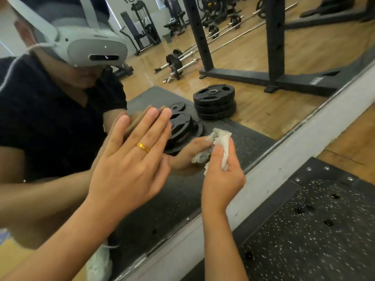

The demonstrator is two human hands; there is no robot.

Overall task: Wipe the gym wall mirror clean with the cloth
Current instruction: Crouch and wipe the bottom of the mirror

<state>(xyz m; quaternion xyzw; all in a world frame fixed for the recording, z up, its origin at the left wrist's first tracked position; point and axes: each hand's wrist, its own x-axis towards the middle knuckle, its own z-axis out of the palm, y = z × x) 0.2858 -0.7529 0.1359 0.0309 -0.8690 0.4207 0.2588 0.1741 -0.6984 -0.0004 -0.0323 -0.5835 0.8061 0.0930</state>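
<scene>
nearest, the right hand (221,179) clenches a crumpled pale cloth (220,146) between thumb and fingers, bunched so a wad of it seems to touch the low part of the mirror (263,47), just above its pale lower frame (304,142). beside it the left hand (129,165) is flat, fingers straight, holding nothing, apparently braced on the glass for balance. beyond, the glass reflects stacked weight plates (215,102).

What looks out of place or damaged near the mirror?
Several dark blotches mark the speckled floor mat below the mirror, on the right; wet drops or holes, I cannot tell. Nothing else stands out.
</scene>
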